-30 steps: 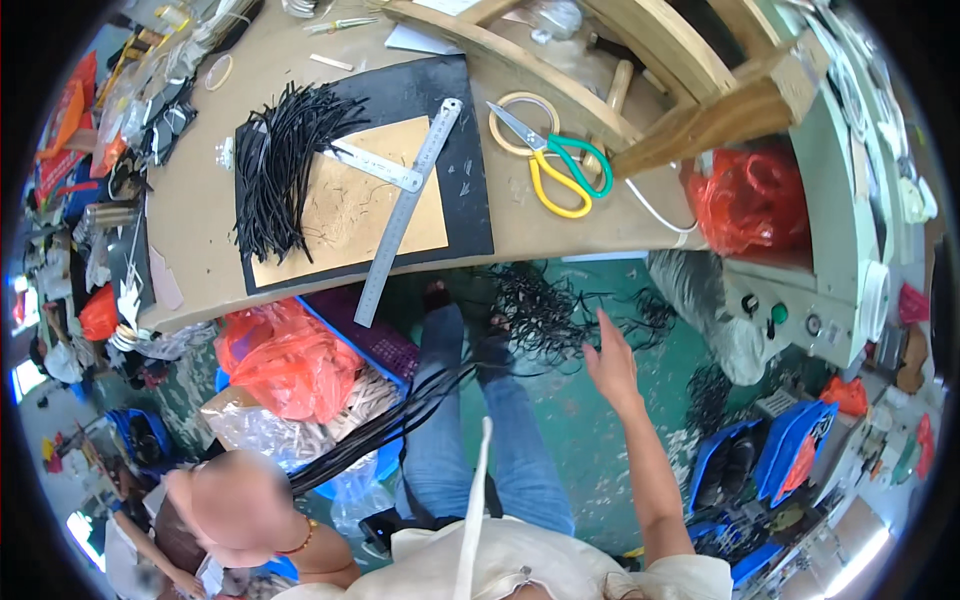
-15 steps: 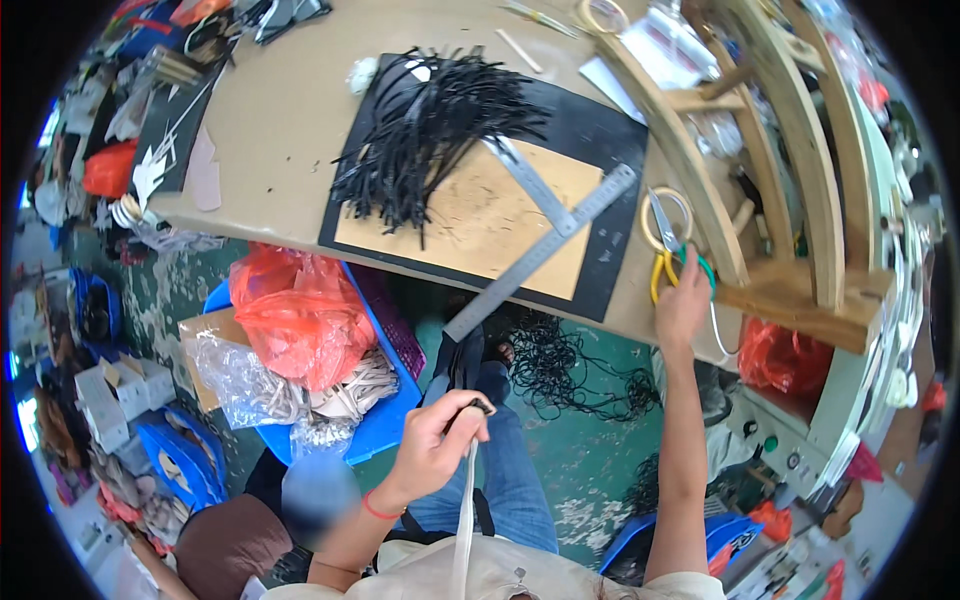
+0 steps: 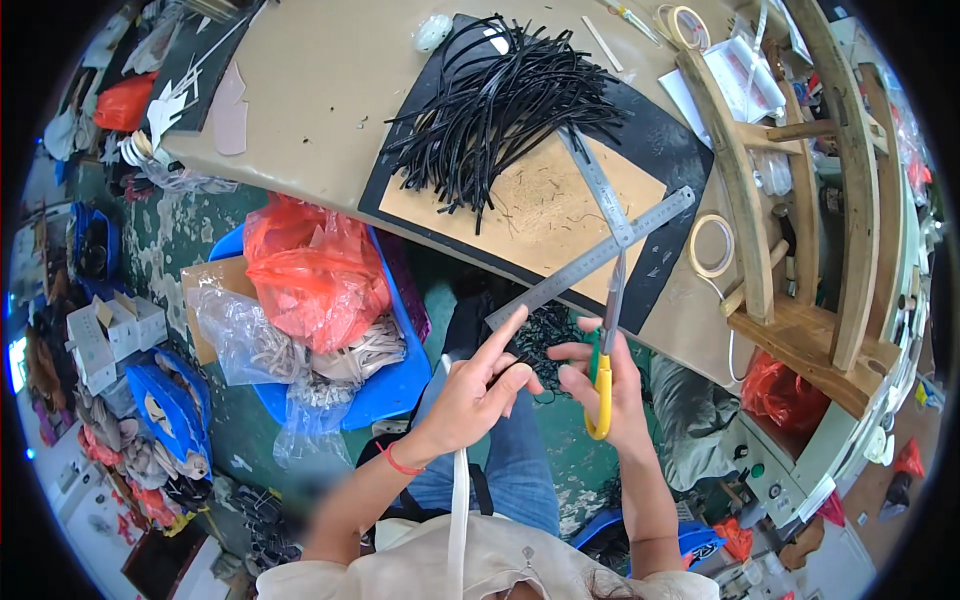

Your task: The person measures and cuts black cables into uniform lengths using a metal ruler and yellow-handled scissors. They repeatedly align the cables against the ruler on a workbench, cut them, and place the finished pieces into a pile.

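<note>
Below the table, blue bin: holds a red bag
Left hand: index finger extended, others bent; cannot tell whether it grips anything
Black strips: heaped across tan board
Scissors: grasped by the right hand, blades pointing tableward

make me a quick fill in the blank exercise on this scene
1. The scissors are in the person's ____ hand.
2. The bracelet on the left hand's wrist is ____ in colour.
3. The heap of thin strips on the table is ____ in colour.
4. The tub under the red plastic bag is ____ in colour.

Missing words: right; red; black; blue
</note>
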`<state>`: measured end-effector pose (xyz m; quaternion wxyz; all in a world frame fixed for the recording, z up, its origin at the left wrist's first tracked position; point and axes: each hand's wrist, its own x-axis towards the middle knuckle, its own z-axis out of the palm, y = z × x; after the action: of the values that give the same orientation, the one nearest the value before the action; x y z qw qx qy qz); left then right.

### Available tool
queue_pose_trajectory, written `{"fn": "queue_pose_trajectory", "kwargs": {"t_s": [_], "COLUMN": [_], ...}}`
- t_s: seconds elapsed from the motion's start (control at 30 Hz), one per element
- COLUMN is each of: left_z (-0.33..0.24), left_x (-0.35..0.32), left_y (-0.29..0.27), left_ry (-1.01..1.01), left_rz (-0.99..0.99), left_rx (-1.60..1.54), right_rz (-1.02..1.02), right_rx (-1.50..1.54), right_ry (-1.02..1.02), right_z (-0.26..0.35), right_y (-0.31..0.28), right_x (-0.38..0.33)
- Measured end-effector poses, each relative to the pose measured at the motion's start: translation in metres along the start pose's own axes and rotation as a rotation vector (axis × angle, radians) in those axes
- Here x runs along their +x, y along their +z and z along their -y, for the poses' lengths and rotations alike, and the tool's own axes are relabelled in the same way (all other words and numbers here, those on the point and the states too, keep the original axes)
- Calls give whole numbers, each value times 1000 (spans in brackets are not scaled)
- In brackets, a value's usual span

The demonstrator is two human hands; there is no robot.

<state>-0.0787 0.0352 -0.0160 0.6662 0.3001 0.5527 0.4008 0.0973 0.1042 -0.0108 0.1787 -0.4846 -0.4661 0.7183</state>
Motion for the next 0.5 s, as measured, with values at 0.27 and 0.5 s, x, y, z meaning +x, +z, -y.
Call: {"fn": "queue_pose_trajectory", "kwargs": {"t_s": [0.27,0.5], "left_z": [2,2], "left_x": [-9,-13], "left_y": [6,4], "left_ry": [-5,50], "left_rz": [-19,26], "left_rx": [20,142], "right_rz": [191,206], "right_rx": [-12,-91], "right_ry": [-77,-91], "right_z": [3,8], "right_y": [7,7], "right_x": [11,10]}}
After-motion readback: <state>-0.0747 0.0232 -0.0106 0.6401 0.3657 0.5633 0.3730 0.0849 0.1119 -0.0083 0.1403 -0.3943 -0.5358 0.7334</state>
